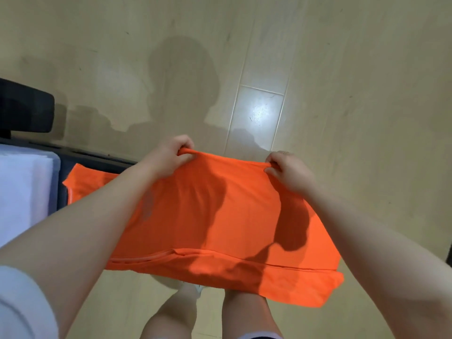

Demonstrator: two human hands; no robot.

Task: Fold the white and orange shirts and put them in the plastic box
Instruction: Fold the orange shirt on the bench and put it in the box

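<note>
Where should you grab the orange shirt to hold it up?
Grab the orange shirt at the two far corners of its top edge, from above, as the left hand and right hand do. That edge is pulled straight, so the rest hangs flat.

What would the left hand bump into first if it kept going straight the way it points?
Probably nothing close: beyond the left hand, gripping the orange shirt, only bare wooden floor shows. Depth is hard to judge, but the floor would likely come first.
</note>
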